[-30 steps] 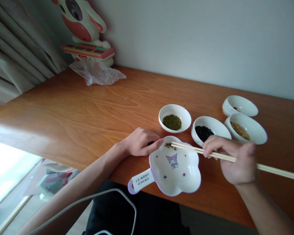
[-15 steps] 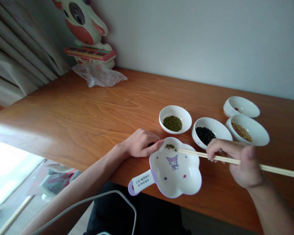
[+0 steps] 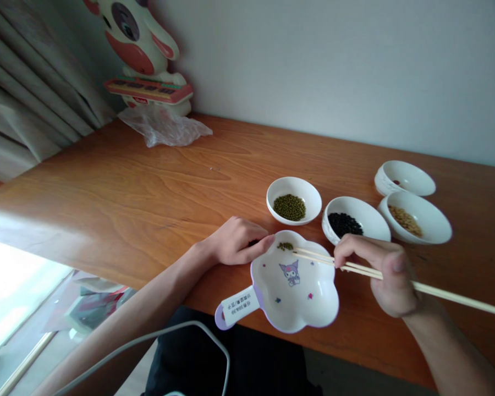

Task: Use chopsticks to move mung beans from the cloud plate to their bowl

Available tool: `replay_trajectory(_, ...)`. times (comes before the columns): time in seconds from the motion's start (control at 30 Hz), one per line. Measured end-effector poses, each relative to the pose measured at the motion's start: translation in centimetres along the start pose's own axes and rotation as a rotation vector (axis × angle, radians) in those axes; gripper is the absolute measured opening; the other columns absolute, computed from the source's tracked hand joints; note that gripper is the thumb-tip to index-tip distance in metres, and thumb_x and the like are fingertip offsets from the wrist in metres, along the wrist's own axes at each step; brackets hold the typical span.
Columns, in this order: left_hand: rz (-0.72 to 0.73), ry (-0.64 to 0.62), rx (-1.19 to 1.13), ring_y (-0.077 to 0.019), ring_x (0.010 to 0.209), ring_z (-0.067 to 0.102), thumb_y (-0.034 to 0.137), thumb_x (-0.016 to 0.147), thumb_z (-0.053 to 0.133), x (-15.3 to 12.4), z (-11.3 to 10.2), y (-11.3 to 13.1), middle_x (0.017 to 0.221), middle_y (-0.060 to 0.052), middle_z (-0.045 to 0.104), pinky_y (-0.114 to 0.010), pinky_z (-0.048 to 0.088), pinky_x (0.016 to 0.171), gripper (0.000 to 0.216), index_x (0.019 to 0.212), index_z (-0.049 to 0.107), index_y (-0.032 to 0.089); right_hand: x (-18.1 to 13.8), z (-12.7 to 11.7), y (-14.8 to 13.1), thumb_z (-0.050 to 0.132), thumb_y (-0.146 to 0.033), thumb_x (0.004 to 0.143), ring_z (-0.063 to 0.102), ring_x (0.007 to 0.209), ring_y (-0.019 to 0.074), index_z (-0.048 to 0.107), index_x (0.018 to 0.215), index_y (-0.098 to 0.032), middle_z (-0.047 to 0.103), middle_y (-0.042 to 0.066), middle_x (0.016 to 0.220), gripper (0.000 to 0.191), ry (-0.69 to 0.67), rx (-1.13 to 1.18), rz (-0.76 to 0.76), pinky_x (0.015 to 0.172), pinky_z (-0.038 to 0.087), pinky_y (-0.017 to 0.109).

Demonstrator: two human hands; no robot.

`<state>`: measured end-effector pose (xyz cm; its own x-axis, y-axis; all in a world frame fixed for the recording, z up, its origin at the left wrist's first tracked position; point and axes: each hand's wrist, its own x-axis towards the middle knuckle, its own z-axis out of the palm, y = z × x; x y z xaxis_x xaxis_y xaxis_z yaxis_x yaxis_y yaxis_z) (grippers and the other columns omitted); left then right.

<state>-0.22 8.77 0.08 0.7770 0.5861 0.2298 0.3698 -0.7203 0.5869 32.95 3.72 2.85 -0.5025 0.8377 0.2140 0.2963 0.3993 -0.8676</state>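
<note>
My right hand [image 3: 381,278] grips a pair of wooden chopsticks [image 3: 437,290]. Their tips reach into the flower-shaped white dish [image 3: 309,305], right beside a small heap of green beans [image 3: 285,246] at its far rim. My left hand [image 3: 237,242] rests on the table with its fingertips against the dish's left edge, holding nothing. The dish has a cartoon print in the middle and a lilac handle with a white label [image 3: 236,305]. Behind it stand a bowl of green beans [image 3: 294,201] and a bowl of black beans [image 3: 355,220].
A bowl of tan beans [image 3: 414,218] and a nearly bare white bowl [image 3: 404,177] stand at the far right. A cartoon cow toy [image 3: 142,55] and crumpled clear plastic [image 3: 165,125] sit at the back left by the curtain. The wooden table's front edge [image 3: 107,258] runs beneath my arms.
My right hand pulled the chopsticks back to the right, then brought them left again; their tips are once more at the green beans in the dish. My left hand stayed put.
</note>
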Motion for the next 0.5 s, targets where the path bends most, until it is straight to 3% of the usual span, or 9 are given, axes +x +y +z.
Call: replay_trajectory(0.5,0.016,0.022,-0.017,-0.0120,0.059,0.051,0.034,0.112,0.040,0.05,0.08,0.00,0.067,-0.001,0.058,-0.028,0.038,0.059,0.045,0.070,0.051,0.019,0.47,0.56,-0.61,0.022,-0.065,0.108,0.058,0.068,0.0241,0.070,0.084,-0.024,0.067,0.007,0.077,0.068,0.045,-0.018,-0.015,0.063,0.040,0.039)
